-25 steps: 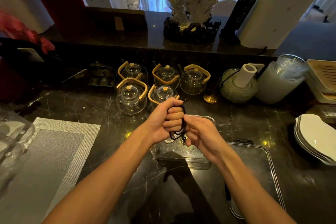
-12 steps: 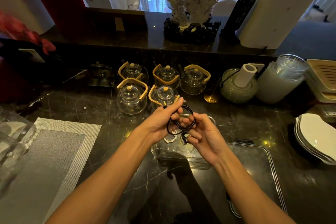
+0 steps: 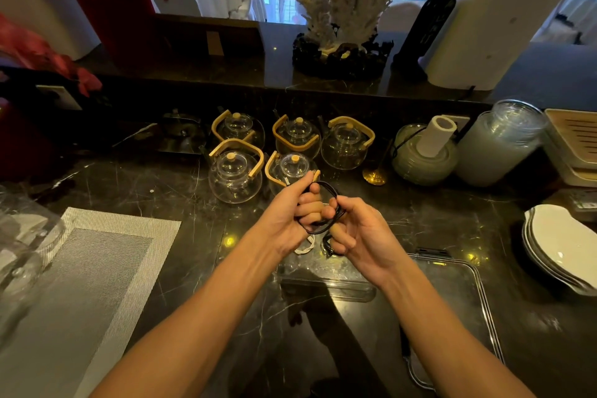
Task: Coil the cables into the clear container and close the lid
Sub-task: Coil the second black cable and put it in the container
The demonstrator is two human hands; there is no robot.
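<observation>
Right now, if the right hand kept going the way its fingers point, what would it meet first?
The right hand points left, toward the left hand. It would meet the black cable looped between them, then the left hand's fingers almost at once.

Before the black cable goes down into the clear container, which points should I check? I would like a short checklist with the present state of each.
1. black cable wound into a loop: ok, both hands hold it.
2. left hand grips the loop: ok.
3. right hand pinches the loose end: ok, though a short tail hangs below.
4. clear container open and under the hands: ok.
5. Room left inside beside the white cable: cannot tell, hands cover it.
6. lid within reach: ok, lying on the counter to the right.
</observation>
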